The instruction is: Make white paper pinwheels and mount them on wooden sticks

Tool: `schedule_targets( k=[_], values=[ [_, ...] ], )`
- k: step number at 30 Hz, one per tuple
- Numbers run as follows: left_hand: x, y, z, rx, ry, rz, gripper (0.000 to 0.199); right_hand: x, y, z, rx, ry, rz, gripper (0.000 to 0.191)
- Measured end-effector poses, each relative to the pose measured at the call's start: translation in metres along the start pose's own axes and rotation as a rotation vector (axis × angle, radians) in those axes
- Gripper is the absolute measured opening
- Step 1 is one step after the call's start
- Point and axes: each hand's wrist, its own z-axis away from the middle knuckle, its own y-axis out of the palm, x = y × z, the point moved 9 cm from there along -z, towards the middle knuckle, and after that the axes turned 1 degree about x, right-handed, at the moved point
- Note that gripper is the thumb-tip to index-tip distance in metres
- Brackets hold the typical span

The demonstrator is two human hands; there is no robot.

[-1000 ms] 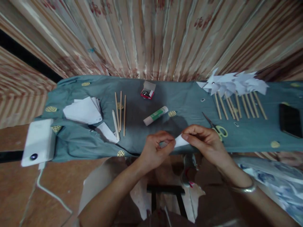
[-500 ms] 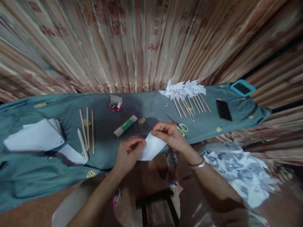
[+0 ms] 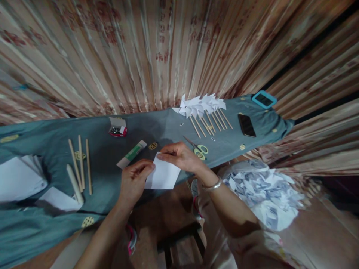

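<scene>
The left hand (image 3: 135,181) covers part of the sheet's (image 3: 164,175) left edge, the right hand (image 3: 178,156) part of its top, just right of the glue (image 3: 131,154). Lettering on the glue is too small to read. Far left of it, the frame cuts off the stack (image 3: 18,181). Beyond it, rightward, overlapping pinwheels (image 3: 200,106) hide their sticks' (image 3: 208,123) tops; behind it, the box's (image 3: 117,129) contents blur together. Nearer than it, the stool (image 3: 179,237) runs off the bottom.

No lettering can be read: the small square reddish marks (image 3: 162,28) on the pleated beige fabric curtain (image 3: 134,67) are too blurred to make out, as is any print on the pale-and-green cylindrical tube (image 3: 131,154)
</scene>
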Motion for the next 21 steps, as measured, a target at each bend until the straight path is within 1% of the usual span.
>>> schedule_targets(
  k=[3, 7, 14, 21],
  values=[
    [0.001, 0.000, -0.002, -0.003, 0.002, -0.021, 0.016, -0.002, -0.001, -0.004, 0.003, -0.008, 0.005, 0.033],
    [0.001, 0.002, -0.003, 0.004, 0.007, -0.007, 0.017, -0.008, 0.000, -0.006, 0.010, 0.028, -0.038, 0.036],
    [0.005, 0.004, -0.005, 0.033, -0.012, -0.017, 0.018, -0.018, 0.001, -0.011, 0.013, 0.099, -0.098, 0.031],
    [0.009, 0.000, -0.003, 0.034, -0.033, -0.038, 0.020, -0.030, -0.019, -0.012, -0.084, 0.154, -0.156, 0.032]
  ],
)
